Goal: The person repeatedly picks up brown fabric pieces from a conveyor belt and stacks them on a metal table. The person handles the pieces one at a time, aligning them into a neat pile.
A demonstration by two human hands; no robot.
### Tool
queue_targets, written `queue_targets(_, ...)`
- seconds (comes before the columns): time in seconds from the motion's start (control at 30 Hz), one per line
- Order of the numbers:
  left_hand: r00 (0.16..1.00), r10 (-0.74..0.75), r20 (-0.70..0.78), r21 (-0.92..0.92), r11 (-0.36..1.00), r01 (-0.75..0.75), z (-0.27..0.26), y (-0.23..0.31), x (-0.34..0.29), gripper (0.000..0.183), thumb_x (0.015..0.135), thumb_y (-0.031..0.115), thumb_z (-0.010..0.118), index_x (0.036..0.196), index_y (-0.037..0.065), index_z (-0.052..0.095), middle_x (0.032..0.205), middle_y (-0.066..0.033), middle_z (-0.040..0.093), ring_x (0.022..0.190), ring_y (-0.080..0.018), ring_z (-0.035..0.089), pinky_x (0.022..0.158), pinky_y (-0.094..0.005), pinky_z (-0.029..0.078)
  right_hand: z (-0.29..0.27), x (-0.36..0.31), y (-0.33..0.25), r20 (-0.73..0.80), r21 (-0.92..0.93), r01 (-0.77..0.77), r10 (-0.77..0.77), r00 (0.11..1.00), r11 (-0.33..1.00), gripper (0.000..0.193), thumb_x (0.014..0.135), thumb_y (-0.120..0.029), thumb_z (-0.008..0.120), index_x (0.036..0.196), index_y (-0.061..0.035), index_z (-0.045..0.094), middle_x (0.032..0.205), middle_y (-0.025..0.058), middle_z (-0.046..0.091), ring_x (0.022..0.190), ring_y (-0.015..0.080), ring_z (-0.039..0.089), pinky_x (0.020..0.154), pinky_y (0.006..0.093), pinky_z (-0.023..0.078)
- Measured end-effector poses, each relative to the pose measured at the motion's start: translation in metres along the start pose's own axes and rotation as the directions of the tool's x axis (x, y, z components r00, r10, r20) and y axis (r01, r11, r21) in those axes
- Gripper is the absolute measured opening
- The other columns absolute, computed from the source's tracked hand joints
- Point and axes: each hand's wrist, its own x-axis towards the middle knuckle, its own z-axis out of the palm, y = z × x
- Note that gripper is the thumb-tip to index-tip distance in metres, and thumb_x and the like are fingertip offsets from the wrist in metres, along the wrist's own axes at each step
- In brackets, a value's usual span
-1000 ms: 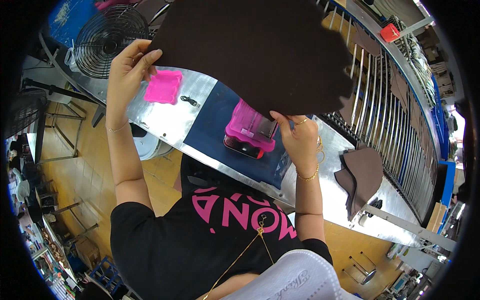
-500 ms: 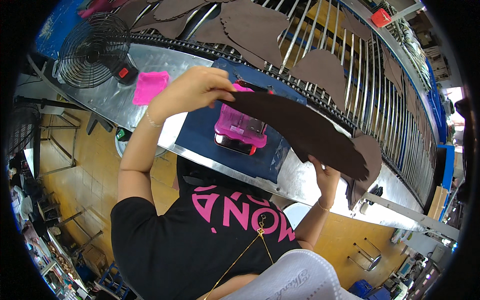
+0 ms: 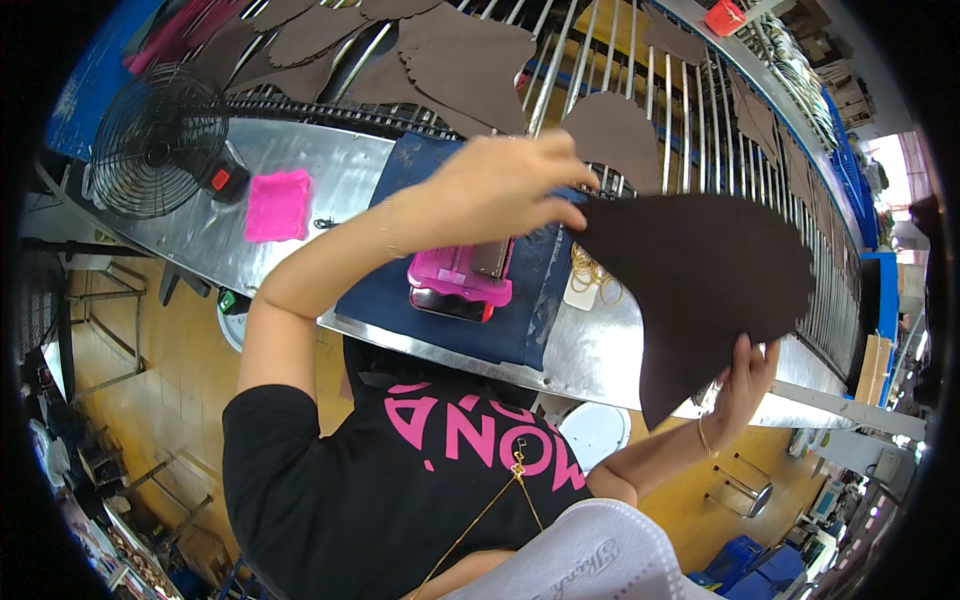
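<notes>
A dark brown cut piece, apparently leather (image 3: pixel 715 265), hangs spread between my hands over the right part of the bench. My left hand (image 3: pixel 490 190) reaches across and pinches its narrow left corner between thumb and fingers. At the lower right edge my right hand (image 3: pixel 745 385) grips the piece, thumb on the near face and the other fingers partly hidden behind it. Below my left forearm, a pink plastic tray (image 3: pixel 455 275) lies on a dark blue mat (image 3: pixel 400 295), with a dark, red-edged object under it.
A metal bench (image 3: pixel 345 160) runs along a roller conveyor (image 3: pixel 545 80) carrying several similar brown pieces (image 3: pixel 465 60). At left stand a black wire-caged fan (image 3: pixel 158 150) and a pink dish (image 3: pixel 278 205). Yellowish bands (image 3: pixel 595 270) lie beside the mat. A stool (image 3: pixel 745 490) stands on the floor.
Both hands have moved right with the brown piece, which has turned its broad face toward me. The bands beside the mat have come into sight.
</notes>
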Motion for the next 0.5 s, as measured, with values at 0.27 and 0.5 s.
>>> queue_targets(0.27, 0.877, -0.425, -0.226, -0.229, 0.898, 0.376, -0.064, -0.024, -0.046, 0.028, 0.08, 0.013, 0.072, 0.107, 0.007, 0.066, 0.075, 0.0012, 0.047, 0.058, -0.0062, 0.04, 0.052, -0.0208, 0.034, 0.156, 0.125, 0.083, 0.239, 0.627, -0.229, 0.096, 0.966, 0.744, 0.05, 0.091, -0.005, 0.058, 0.129, -0.005, 0.026, 0.091, 0.0101, 0.056, 0.076, 0.0255, 0.067, 0.065, 0.033, 0.059)
queue_targets(0.5, 0.773, -0.574, -0.269, -0.24, 0.818, 0.523, -0.082, -0.033, -0.093, 0.029, 0.08, 0.012, 0.072, 0.108, 0.007, 0.065, 0.076, 0.0026, 0.046, 0.06, -0.0054, 0.038, 0.052, -0.0201, 0.032, 0.282, 0.198, 0.127, 0.338, 0.72, -0.379, 0.183, 0.923, 0.581, 0.042, 0.09, 0.008, 0.047, 0.122, -0.0131, 0.031, 0.102, 0.0152, 0.054, 0.084, 0.0349, 0.068, 0.064, 0.0403, 0.063)
